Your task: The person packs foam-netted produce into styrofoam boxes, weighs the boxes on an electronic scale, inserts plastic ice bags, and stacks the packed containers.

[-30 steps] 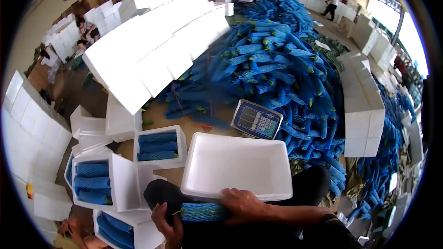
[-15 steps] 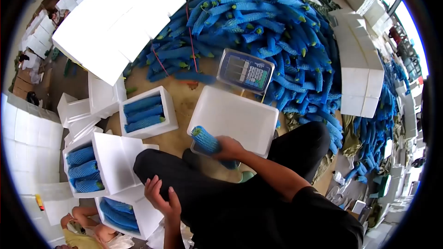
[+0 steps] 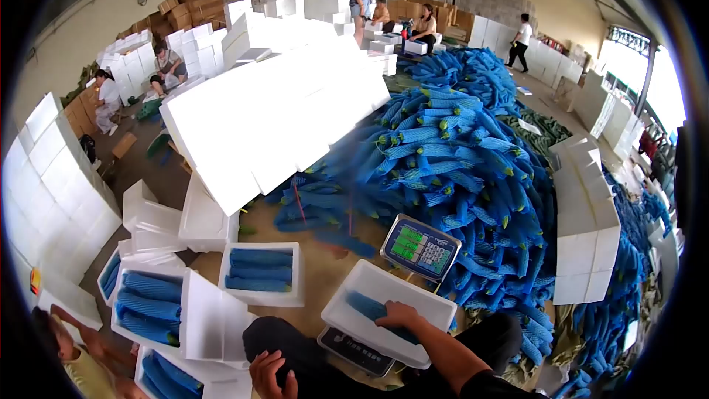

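My right hand [image 3: 399,315] reaches down into a white foam box [image 3: 436,309], its fingers closed on a long green-ended vegetable in a blue net sleeve [image 3: 364,304]. The sleeved vegetable lies along the box floor, partly hidden under my hand. Beneath the box is a scale platform [image 3: 356,351], and the scale's keypad display [image 3: 420,249] stands just behind. Near my knee, my left hand [image 3: 272,375] is held with fingers loosely bent and apart, holding nothing.
A large heap of sleeved vegetables [image 3: 465,170] rises beyond the scale. Packed foam boxes [image 3: 297,295] stand to the left, under a bright stack of white boxes [image 3: 273,111]. Another person [image 3: 85,355] sits at lower left. More people are in the background.
The view has tilted up, bringing the far room into sight. My right hand has lowered the sleeved vegetable from above the box's near edge into the box. The scale display now glows green.
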The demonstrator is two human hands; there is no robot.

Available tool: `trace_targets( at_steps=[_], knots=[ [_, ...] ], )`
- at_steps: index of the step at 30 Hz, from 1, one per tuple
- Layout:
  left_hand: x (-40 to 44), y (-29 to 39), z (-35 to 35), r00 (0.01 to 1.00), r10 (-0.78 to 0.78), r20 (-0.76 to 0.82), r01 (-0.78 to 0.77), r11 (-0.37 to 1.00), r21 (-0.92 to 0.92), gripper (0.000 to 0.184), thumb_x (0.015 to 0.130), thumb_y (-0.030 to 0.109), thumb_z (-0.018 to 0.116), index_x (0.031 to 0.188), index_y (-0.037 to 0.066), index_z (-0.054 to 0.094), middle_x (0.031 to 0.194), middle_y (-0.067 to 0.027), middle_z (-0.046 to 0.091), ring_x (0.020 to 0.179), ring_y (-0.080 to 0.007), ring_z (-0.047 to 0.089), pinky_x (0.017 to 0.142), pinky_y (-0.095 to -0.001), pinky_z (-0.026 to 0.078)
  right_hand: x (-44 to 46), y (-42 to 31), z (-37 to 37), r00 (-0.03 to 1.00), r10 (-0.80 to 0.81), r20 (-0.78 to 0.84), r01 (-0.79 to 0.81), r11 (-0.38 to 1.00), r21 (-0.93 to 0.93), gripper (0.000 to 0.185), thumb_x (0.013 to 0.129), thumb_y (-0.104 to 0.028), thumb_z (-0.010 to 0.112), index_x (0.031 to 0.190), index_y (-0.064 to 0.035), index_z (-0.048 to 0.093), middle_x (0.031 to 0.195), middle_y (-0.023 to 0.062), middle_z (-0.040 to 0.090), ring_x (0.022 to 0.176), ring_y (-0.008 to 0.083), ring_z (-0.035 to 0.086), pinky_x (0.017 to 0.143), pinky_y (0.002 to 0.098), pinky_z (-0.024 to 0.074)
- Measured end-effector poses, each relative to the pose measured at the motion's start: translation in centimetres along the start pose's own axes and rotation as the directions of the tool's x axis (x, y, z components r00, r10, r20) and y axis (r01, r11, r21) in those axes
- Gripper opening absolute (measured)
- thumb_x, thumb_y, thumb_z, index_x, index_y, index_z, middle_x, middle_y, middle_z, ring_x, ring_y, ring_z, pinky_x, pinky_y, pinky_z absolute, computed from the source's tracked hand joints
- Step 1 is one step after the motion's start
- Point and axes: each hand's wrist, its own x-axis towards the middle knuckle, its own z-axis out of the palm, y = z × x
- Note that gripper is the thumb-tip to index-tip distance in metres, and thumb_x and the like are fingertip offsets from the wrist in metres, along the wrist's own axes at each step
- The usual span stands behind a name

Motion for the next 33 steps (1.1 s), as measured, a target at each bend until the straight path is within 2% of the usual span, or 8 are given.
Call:
trace_targets(
  at_steps=[5,14,18,21,24,26,31,33],
  knots=[
    [0.0,0.2,0.4,0.999,-0.026,0.02,0.025,0.999,0.021,0.034,0.09,0.012,0.072,0.123,0.006,0.066,0.133,-0.014,0.07,0.128,-0.039,0.062,0.114,-0.0554,0.044,2.5,1.5,3.2,0.984,0.063,-0.169,-0.079,0.993,-0.09,0.094,0.076,-0.054,0.079,0.146,0.0002,0.049,0.146,0.0244,0.058,0.135,0.0419,0.057,0.112,0.0532,0.0471],
    [-1.6,1.7,0.0,0.995,-0.099,-0.027,0.094,0.986,-0.139,0.042,0.088,0.004,0.071,0.13,0.007,0.064,0.142,-0.0111,0.065,0.136,-0.0349,0.059,0.115,-0.0495,0.047,5.4,8.1,8.7,0.912,-0.283,-0.297,0.222,0.949,-0.222,0.079,0.088,-0.038,0.075,0.153,-0.0024,0.048,0.14,0.026,0.059,0.129,0.0455,0.056,0.112,0.0494,0.0456],
    [-6.4,1.2,-1.9,0.943,-0.331,-0.03,0.314,0.917,-0.248,0.043,0.092,0.005,0.069,0.134,0.004,0.062,0.143,-0.0135,0.063,0.134,-0.0364,0.059,0.111,-0.0458,0.049,4.8,7.7,8.9,0.884,-0.344,-0.317,0.171,0.869,-0.464,0.07,0.095,-0.038,0.069,0.153,-0.0035,0.049,0.146,0.0267,0.056,0.131,0.0453,0.057,0.111,0.0536,0.0457],
    [-12.4,-0.7,-3.2,0.518,-0.849,0.104,0.794,0.432,-0.427,0.036,0.099,0.009,0.068,0.133,0.0,0.06,0.123,-0.0147,0.073,0.118,-0.0235,0.069,0.105,-0.0366,0.052,4.9,5.5,7.8,0.987,0.06,-0.152,-0.113,0.921,-0.372,0.073,0.096,-0.043,0.067,0.154,-0.0025,0.048,0.15,0.0275,0.055,0.135,0.047,0.055,0.113,0.0549,0.0444],
    [-25.8,-6.6,-2.5,0.282,-0.935,0.213,0.939,0.223,-0.263,0.044,0.103,0.029,0.066,0.135,0.0,0.058,0.116,-0.0108,0.073,0.11,-0.0196,0.068,0.098,-0.0352,0.053,4.9,4.3,7.3,0.982,0.133,-0.131,-0.175,0.9,-0.399,0.077,0.097,-0.047,0.065,0.156,-0.0002,0.045,0.152,0.0294,0.053,0.138,0.0485,0.052,0.115,0.0551,0.0428],
    [-32.5,-7.4,-3.4,-0.116,-0.924,0.364,0.933,-0.227,-0.28,0.061,0.098,0.041,0.071,0.14,0.0,0.057,0.121,-0.0131,0.07,0.112,-0.022,0.068,0.093,-0.036,0.054,5.9,5.8,7.1,0.986,0.004,-0.168,-0.079,0.893,-0.443,0.078,0.097,-0.047,0.065,0.156,0.0013,0.044,0.152,0.0309,0.052,0.138,0.049,0.052,0.116,0.055,0.0418],
    [-49.8,-10.9,-8.5,-0.295,-0.937,-0.187,0.946,-0.314,0.084,0.08,0.082,0.047,0.082,0.141,0.0,0.057,0.139,-0.0287,0.062,0.125,-0.0472,0.062,0.102,-0.0499,0.053,7.5,11.6,4.0,0.94,-0.297,-0.166,0.263,0.944,-0.2,0.073,0.1,-0.035,0.068,0.157,0.0037,0.041,0.155,0.0297,0.048,0.141,0.0425,0.052,0.116,0.048,0.0443],
    [-50.7,-12.0,-12.2,-0.384,-0.831,-0.403,0.858,-0.482,0.176,0.086,0.081,0.048,0.083,0.149,0.007,0.05,0.141,-0.0266,0.058,0.125,-0.0469,0.062,0.103,-0.0531,0.052,4.2,8.6,1.2,0.986,-0.152,-0.074,0.146,0.986,-0.076,0.069,0.102,-0.028,0.068,0.158,0.0022,0.04,0.157,0.0282,0.048,0.141,0.0374,0.053,0.114,0.0429,0.0463]
  ],
)
